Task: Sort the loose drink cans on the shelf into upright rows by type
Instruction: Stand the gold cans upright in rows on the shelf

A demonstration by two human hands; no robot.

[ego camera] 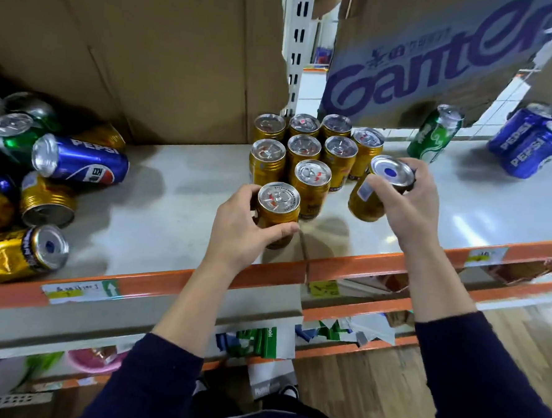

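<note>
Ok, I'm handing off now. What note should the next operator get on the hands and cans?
Left hand: grips an upright gold can at the front of the gold block.
Right hand: grips a second gold can, tilted with its base up, just right of the block.
Done: eight gold cans stand in rows mid-shelf. A green can and Pepsi cans stand at the right.
Left: stand both held cans in the block, then sort the pile at the left end, where gold, green and Pepsi cans lie on their sides.
</note>
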